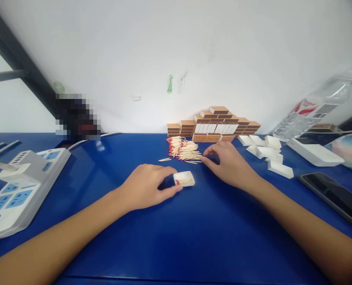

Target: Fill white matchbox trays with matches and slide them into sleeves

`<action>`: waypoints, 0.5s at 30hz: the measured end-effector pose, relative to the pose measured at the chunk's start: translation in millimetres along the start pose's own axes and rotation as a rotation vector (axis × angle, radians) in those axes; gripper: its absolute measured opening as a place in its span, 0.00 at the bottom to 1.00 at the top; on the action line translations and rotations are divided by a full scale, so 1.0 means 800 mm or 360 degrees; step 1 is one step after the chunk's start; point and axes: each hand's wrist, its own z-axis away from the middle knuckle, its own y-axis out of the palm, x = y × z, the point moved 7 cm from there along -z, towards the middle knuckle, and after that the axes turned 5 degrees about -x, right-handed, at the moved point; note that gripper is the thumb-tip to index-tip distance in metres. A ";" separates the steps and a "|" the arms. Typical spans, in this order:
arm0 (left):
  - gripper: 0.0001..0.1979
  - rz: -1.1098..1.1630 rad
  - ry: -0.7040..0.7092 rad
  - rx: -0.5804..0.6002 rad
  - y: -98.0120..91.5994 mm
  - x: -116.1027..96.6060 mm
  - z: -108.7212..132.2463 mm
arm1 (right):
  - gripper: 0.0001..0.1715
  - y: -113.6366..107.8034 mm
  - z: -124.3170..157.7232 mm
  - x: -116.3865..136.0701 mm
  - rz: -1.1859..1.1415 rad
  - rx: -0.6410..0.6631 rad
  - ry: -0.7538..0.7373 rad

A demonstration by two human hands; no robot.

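A small white matchbox tray [190,177] lies on the blue table, with a few red-tipped matches [185,181] inside. My left hand [148,186] grips its left end between thumb and forefinger. Behind it is a loose pile of red-headed matches [188,149], their heads mostly to the left. At the right edge of this pile my right hand [226,162] has thumb and forefinger closed in a pinch at the pale end of a match; how many it holds I cannot tell. Several white matchbox trays [265,152] lie scattered to the right of that hand.
Stacked matchboxes [214,122] stand against the white wall. At the right are a tilted plastic bottle [315,105], a white device [315,152] and a black phone [336,198]. A power strip [30,198] with plugs and cable occupies the left side of the table [182,237].
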 end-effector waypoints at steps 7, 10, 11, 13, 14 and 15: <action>0.18 -0.0017 -0.0013 0.0115 0.010 0.001 0.003 | 0.10 0.000 0.006 -0.006 0.0053 0.0121 -0.0004; 0.18 -0.0014 -0.0031 0.0123 0.010 0.001 0.004 | 0.09 -0.016 0.001 0.003 0.0048 -0.0068 -0.0058; 0.18 -0.0015 -0.0041 0.0131 0.010 0.002 0.004 | 0.09 -0.019 0.000 0.009 0.0031 -0.0131 -0.0102; 0.19 -0.0023 -0.0058 0.0152 0.011 0.002 0.004 | 0.07 -0.017 0.001 0.025 -0.0021 -0.0160 -0.0243; 0.19 -0.0029 -0.0059 0.0164 0.012 0.001 0.005 | 0.06 -0.012 0.003 0.033 -0.0043 -0.0123 -0.0322; 0.20 -0.0036 -0.0057 0.0173 0.012 0.000 0.005 | 0.06 -0.006 0.005 0.040 -0.0056 -0.0070 -0.0384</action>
